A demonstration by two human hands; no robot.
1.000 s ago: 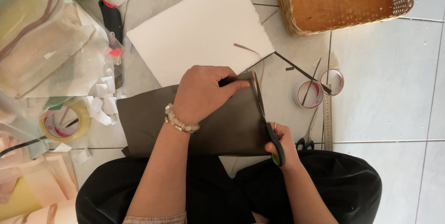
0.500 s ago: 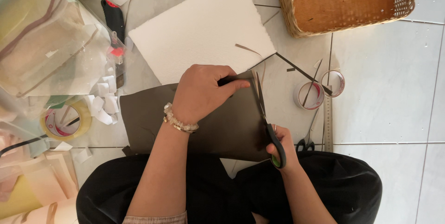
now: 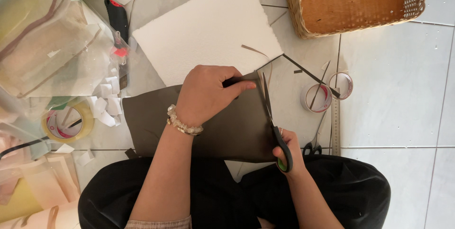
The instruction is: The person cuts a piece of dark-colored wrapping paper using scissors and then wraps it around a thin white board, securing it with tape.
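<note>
While the tiled floor (image 3: 393, 96) carries everything, a white sheet (image 3: 204, 35) lies far of centre, and a dark brown sheet (image 3: 156, 125) sits nearer, over the person's lap. To the far right stands a wicker basket (image 3: 303, 25). Left hand (image 3: 204, 94) presses down and pinches the brown sheet's right edge; right hand (image 3: 289, 148) grips black-handled scissors (image 3: 272, 120), blades along that edge.
</note>
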